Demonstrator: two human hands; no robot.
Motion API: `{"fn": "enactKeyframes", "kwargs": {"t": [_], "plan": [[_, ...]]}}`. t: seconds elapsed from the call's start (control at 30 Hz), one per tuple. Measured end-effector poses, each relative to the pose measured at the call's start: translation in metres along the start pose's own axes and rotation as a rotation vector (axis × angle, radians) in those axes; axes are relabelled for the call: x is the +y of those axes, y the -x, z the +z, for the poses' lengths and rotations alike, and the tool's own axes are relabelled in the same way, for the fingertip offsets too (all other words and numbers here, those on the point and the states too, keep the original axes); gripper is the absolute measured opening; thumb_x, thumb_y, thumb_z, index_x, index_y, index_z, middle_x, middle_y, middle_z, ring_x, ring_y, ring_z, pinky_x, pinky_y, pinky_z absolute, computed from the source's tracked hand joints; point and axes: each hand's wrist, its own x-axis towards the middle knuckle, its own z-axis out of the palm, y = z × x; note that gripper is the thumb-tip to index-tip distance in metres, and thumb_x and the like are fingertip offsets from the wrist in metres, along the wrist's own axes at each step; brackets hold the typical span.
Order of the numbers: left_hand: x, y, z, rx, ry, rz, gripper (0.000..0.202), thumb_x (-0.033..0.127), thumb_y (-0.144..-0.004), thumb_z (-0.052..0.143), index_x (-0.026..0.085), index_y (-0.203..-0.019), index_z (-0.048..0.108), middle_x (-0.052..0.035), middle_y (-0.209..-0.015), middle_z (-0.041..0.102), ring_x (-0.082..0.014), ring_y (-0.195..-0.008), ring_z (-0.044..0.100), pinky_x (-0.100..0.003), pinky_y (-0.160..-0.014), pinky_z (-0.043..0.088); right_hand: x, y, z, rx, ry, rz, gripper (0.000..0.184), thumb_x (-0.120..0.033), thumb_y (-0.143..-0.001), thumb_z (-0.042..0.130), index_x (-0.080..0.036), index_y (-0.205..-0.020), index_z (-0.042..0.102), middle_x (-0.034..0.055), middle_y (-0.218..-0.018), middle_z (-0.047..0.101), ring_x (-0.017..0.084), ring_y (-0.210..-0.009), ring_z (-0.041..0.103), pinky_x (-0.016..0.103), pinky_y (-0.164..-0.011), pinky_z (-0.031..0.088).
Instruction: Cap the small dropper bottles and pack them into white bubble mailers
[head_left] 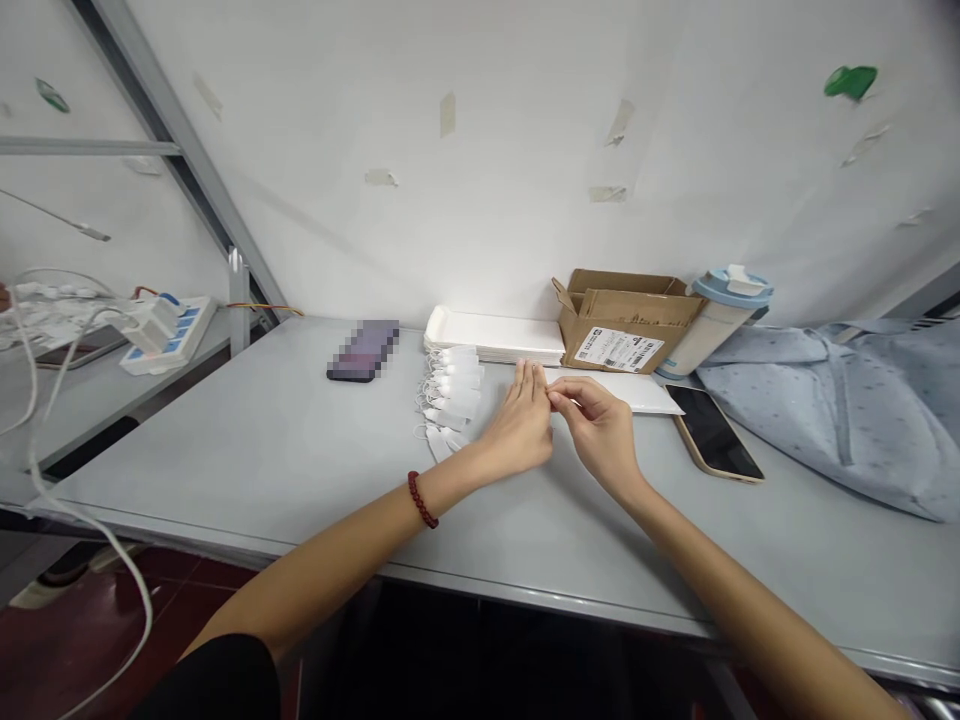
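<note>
Head view: left hand (523, 428) and right hand (602, 428) meet at fingertips (556, 398); I cannot tell what they grip. White tags (459, 394) lie beside the left; open tabletop (300, 455) extends to the front edge (525, 599).

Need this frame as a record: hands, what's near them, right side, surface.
left hand: fingers extended, next to right fingertips
right hand: thumb and forefinger pinched; anything between too small to tell
left wrist: dark red beaded bracelet
left of hands: white looped tags
behind hands: white stack, open cardboard box
right side: blue-lidded tumbler, phone, pale-blue fabric
surface: grey desk
</note>
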Motion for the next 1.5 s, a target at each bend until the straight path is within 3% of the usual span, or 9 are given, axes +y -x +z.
{"fn": "enactKeyframes", "kwargs": {"t": [0.47, 0.73, 0.9, 1.03, 1.17, 1.33, 1.5], "plan": [[0.001, 0.001, 0.003, -0.048, 0.065, -0.004, 0.081, 0.013, -0.072, 0.048, -0.007, -0.142, 0.011, -0.0285, -0.15, -0.007, -0.0312, -0.138, -0.014, -0.048, -0.116, 0.009, -0.002, 0.001, 0.002, 0.036, 0.066, -0.057, 0.013, -0.019, -0.082, 0.052, -0.02, -0.074, 0.062, 0.0033, -0.082, 0.062, 0.015, -0.072, 0.059, 0.031, -0.067, 0.051], [-0.002, -0.001, 0.005, -0.06, 0.109, -0.005, 0.083, 0.014, -0.07, 0.047, -0.004, -0.143, 0.012, -0.0274, -0.151, -0.004, -0.0341, -0.138, -0.012, -0.054, -0.114, 0.009, 0.001, 0.004, 0.004, -0.023, 0.107, -0.039, 0.014, -0.02, -0.083, 0.049, -0.02, -0.074, 0.059, 0.0042, -0.08, 0.061, 0.016, -0.068, 0.057, 0.031, -0.061, 0.051], [0.002, 0.002, 0.006, -0.109, 0.126, -0.028, 0.088, 0.017, -0.07, 0.05, -0.009, -0.142, 0.007, -0.0275, -0.151, -0.002, -0.0329, -0.139, -0.009, -0.049, -0.116, 0.012, 0.008, -0.002, 0.0, 0.021, 0.233, -0.073, 0.014, -0.018, -0.08, 0.05, -0.021, -0.069, 0.057, 0.0042, -0.076, 0.061, 0.017, -0.068, 0.057, 0.032, -0.062, 0.05], [0.002, 0.0, 0.001, -0.09, 0.158, -0.074, 0.088, 0.015, -0.069, 0.05, -0.01, -0.142, 0.008, -0.0287, -0.151, 0.0, -0.0349, -0.14, -0.006, -0.05, -0.115, 0.013, 0.006, 0.003, 0.003, -0.038, 0.187, -0.087, 0.015, -0.015, -0.08, 0.047, -0.02, -0.072, 0.058, 0.0049, -0.079, 0.061, 0.016, -0.07, 0.058, 0.03, -0.06, 0.051], [0.005, 0.0, -0.005, -0.054, 0.158, -0.048, 0.092, 0.01, -0.067, 0.048, -0.012, -0.142, -0.002, -0.0285, -0.151, -0.003, -0.0313, -0.141, -0.007, -0.045, -0.116, 0.014, 0.004, 0.007, 0.006, -0.061, 0.168, -0.074, 0.015, -0.012, -0.075, 0.048, -0.02, -0.069, 0.059, 0.0038, -0.075, 0.062, 0.016, -0.07, 0.06, 0.031, -0.063, 0.051], [0.008, 0.003, -0.007, -0.068, 0.184, -0.041, 0.092, 0.019, -0.072, 0.049, -0.006, -0.143, -0.004, -0.0249, -0.152, -0.006, -0.0306, -0.14, -0.011, -0.047, -0.115, 0.015, 0.003, 0.001, 0.001, -0.003, -0.111, 0.12, 0.009, -0.027, -0.08, 0.057, -0.019, -0.078, 0.06, 0.0015, -0.074, 0.064, 0.015, -0.069, 0.063, 0.034, -0.07, 0.057], [0.004, 0.004, -0.004, -0.064, 0.122, 0.011, 0.09, 0.019, -0.072, 0.048, -0.005, -0.143, -0.001, -0.0266, -0.152, -0.004, -0.0309, -0.14, -0.011, -0.048, -0.115, 0.015, 0.004, -0.002, -0.004, -0.063, -0.127, 0.092, 0.013, -0.032, -0.078, 0.062, -0.02, -0.082, 0.058, 0.0008, -0.076, 0.067, 0.016, -0.071, 0.066, 0.035, -0.071, 0.059]]}}
